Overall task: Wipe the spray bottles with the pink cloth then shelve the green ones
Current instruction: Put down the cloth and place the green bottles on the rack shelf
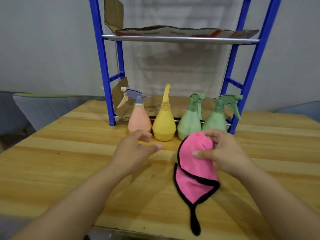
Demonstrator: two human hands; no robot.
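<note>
1. Head view: four bottles stand in a row on the wood table [52, 153], just in front of the blue rack [102, 66].
2. From left to right they are the peach bottle [139, 121], the yellow bottle [164, 125], and two green ones, green bottle one [189, 122] and green bottle two [215, 121].
3. The right hand [223, 153] is closed on the pink cloth [195, 170], with the thumb on top and the fingers curled around the bunched top part.
4. The cloth hangs down to the table, and its black loop lies near the front edge.
5. The cloth and the right hand hide the bottoms of both green bottles.
6. The left hand [136, 149] is open and holds nothing. It is near the peach bottle and covers its bottom edge.
7. I cannot tell if the left hand touches that bottle.
8. The rack's shelves hold only cardboard [173, 30]. The rack top is cut off.
</note>
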